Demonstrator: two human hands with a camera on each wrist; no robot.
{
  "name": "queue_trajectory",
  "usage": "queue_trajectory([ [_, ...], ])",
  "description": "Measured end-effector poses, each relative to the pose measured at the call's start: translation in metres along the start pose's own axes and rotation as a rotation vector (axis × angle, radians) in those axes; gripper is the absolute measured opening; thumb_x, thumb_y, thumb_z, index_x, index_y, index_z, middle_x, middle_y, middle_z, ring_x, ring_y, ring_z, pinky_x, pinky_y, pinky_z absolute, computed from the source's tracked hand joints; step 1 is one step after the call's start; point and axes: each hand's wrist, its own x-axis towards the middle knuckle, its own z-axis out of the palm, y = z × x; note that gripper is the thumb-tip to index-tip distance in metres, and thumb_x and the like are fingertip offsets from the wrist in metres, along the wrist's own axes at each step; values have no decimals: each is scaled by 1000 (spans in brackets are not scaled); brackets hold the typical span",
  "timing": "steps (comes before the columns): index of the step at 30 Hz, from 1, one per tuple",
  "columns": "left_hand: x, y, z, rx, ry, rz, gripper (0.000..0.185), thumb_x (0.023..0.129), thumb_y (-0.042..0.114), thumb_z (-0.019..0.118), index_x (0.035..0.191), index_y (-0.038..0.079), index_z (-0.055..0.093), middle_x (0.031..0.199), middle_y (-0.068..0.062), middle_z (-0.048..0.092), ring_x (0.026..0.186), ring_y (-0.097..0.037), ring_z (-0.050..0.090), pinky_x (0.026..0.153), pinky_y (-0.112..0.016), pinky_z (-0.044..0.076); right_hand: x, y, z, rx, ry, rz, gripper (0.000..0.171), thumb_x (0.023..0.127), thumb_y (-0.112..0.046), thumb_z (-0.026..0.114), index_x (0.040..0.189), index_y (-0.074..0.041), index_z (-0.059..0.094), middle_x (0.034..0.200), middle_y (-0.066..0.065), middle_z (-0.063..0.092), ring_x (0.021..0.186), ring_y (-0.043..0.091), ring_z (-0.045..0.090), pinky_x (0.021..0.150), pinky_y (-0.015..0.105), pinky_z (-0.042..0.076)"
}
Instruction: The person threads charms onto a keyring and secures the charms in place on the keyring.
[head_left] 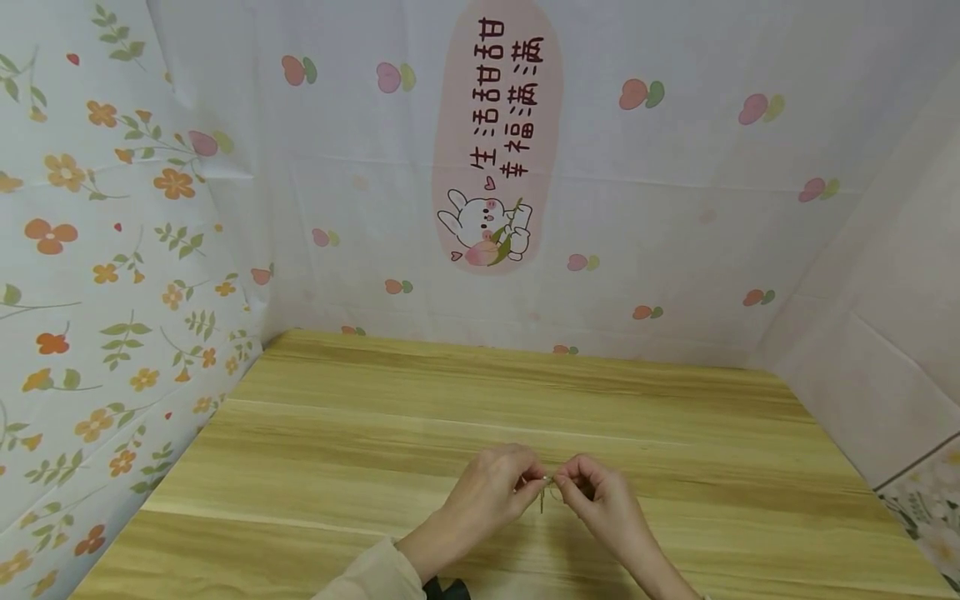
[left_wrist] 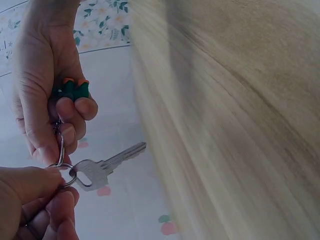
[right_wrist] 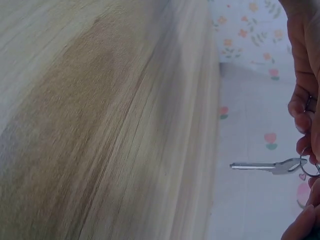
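The key ring (left_wrist: 61, 165) is pinched between the fingertips of the left hand (head_left: 491, 492), fingers curled tight around it. The same ring is gripped from the other side by the right hand (head_left: 600, 496), and a small green-and-orange charm (left_wrist: 71, 89) is tucked under its curled fingers. A silver key (left_wrist: 102, 167) is seen dangling from the ring, just below both sets of fingertips, blade pointing away from the palms. Both hands are held together just above the wooden counter (head_left: 375, 433), knuckles nearly touching.
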Motion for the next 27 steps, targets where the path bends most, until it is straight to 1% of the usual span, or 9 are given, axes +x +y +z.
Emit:
queue_trajectory([
  [3, 0, -1, 0, 7, 0, 14, 7, 81, 11, 73, 75, 13, 70, 70, 7, 63, 58, 8, 45, 51, -2, 34, 0, -1, 0, -6, 0, 21, 10, 87, 1, 62, 78, -5, 63, 62, -9, 51, 51, -3, 39, 41, 19, 36],
  [7, -2, -3, 1, -50, 0, -5, 7, 81, 11, 73, 74, 12, 71, 69, 7, 63, 57, 9, 42, 49, -3, 34, 0, -1, 0, 22, -23, 69, 8, 88, -3, 62, 81, -2, 63, 63, -5, 53, 49, -2, 41, 41, 20, 39],
  [11, -3, -5, 2, -93, 16, -22, 6, 80, 10, 73, 75, 12, 71, 69, 6, 63, 56, 9, 43, 49, -4, 35, 0, -1, -2, 68, -49, 121, 10, 90, -8, 61, 83, 0, 63, 65, -2, 55, 50, 0, 44, 44, 21, 43],
  [15, -4, -6, 4, -121, 44, -17, 5, 80, 10, 74, 76, 11, 71, 70, 5, 63, 57, 9, 43, 49, -4, 36, 1, -2, -3, 121, -75, 209, 14, 91, -12, 61, 87, 1, 63, 67, -1, 55, 53, 3, 46, 48, 22, 44],
  [18, -5, -8, 5, -179, 72, 3, 5, 80, 9, 73, 76, 10, 70, 70, 4, 64, 57, 9, 44, 50, -5, 37, 2, -3, -4, 168, -93, 270, 18, 92, -14, 60, 90, 4, 61, 69, -1, 54, 56, 5, 48, 51, 23, 45],
  [21, -6, -9, 6, -254, 87, 25, 4, 81, 9, 73, 77, 8, 70, 71, 2, 64, 59, 7, 46, 53, -6, 40, 2, -3, -5, 217, -102, 302, 21, 93, -15, 59, 92, 6, 60, 70, -1, 52, 59, 6, 47, 53, 22, 45],
  [22, -7, -10, 6, -280, 81, 28, 4, 81, 9, 72, 78, 8, 70, 72, 1, 65, 60, 7, 47, 54, -7, 42, 1, -3, -5, 225, -102, 296, 21, 93, -15, 58, 92, 6, 60, 70, -1, 52, 59, 6, 47, 53, 22, 45],
  [24, -7, -11, 5, -311, 47, 26, 5, 82, 10, 71, 80, 7, 70, 75, 1, 66, 61, 7, 49, 56, -8, 44, 1, -2, -5, 219, -98, 260, 19, 93, -13, 59, 91, 6, 60, 69, -3, 51, 58, 5, 46, 52, 22, 45],
  [27, -6, -11, 1, -333, -30, -1, 8, 84, 15, 70, 81, 7, 70, 78, 1, 68, 61, 8, 50, 56, -8, 45, 0, 0, -4, 156, -81, 139, 14, 92, -10, 59, 86, 2, 61, 66, -5, 51, 54, 1, 44, 47, 22, 43],
])
